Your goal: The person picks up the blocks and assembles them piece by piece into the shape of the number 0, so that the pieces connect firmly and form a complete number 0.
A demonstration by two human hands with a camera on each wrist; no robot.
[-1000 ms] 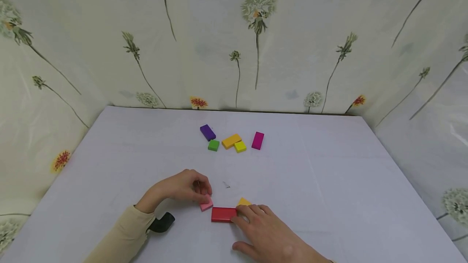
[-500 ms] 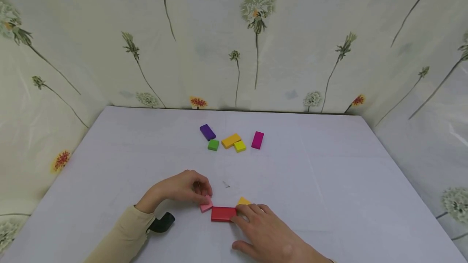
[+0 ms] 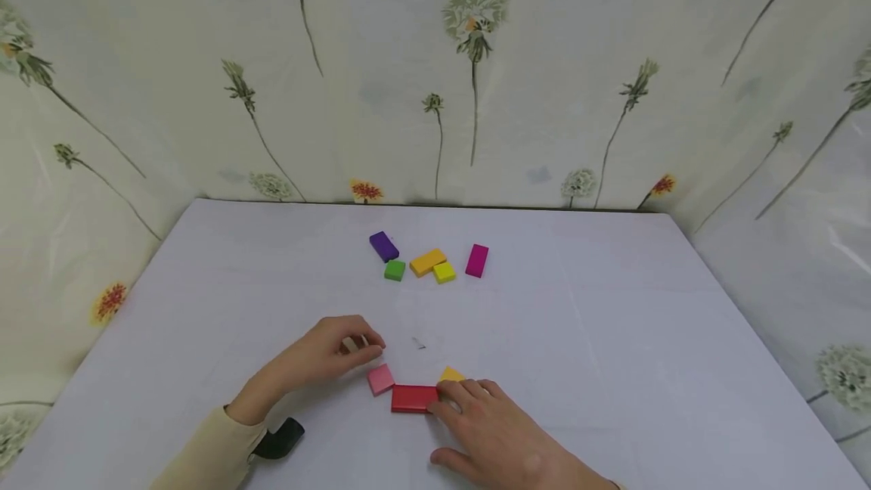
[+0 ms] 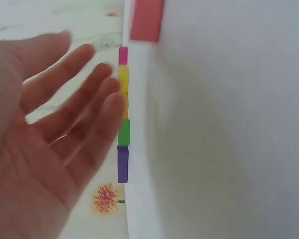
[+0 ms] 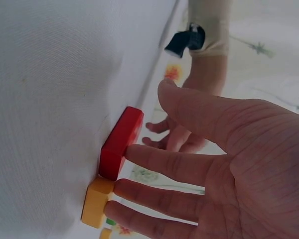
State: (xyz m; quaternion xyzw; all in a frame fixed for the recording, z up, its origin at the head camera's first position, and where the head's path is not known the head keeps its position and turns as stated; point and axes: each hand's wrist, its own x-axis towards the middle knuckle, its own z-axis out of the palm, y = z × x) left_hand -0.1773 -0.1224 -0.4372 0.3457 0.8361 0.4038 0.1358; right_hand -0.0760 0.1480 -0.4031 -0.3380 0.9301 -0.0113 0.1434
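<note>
In the head view a small pink square block (image 3: 381, 380) lies flat on the white table, its lower corner right at a red rectangular block (image 3: 410, 399). My left hand (image 3: 323, 358) hovers just beyond the pink block, fingers apart from the thumb and nothing between them; the left wrist view shows the fingers (image 4: 97, 144) spread loosely. My right hand (image 3: 493, 429) rests at the right end of the red block. In the right wrist view its straight fingers touch the red block and a yellow-orange block (image 5: 96, 201), which the hand partly covers in the head view.
Farther back lie a purple block (image 3: 384, 246), a green one (image 3: 395, 270), an orange one (image 3: 427, 262), a yellow one (image 3: 444, 273) and a magenta one (image 3: 477, 261). A flower-printed curtain (image 3: 395, 97) stands behind the table (image 3: 578, 369).
My left hand has let go of the pink block and drawn back slightly to the left. The pink block stays beside the red one. My right hand keeps its place.
</note>
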